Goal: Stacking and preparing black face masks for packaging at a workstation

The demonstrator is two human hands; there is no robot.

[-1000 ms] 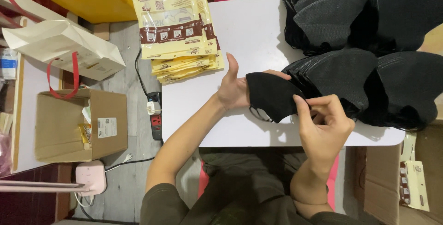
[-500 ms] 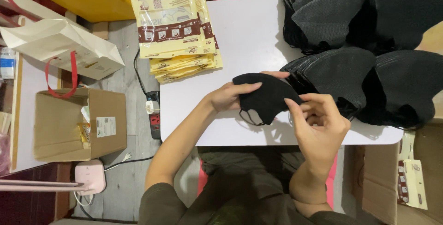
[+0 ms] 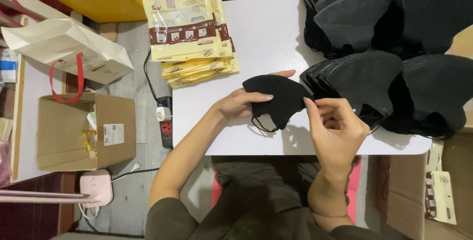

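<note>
Packing workshop: stacked black masks (image 3: 389,38), pouches (image 3: 189,28)

Yellow pouch stack (image 3: 192,31) on table's left; white label (image 3: 114,134) on cardboard box (image 3: 74,131).

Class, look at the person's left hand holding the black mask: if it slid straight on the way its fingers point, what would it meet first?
The left hand points to the picture's right, along the black mask. Past the mask, it would probably meet the right hand pinching the mask's other end, then the nearest stack of black masks. Depth is hard to judge.

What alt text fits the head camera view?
Both hands, left hand and right hand, hold one folded black mask over a white table, between stacks of black masks and yellow packets.
</note>
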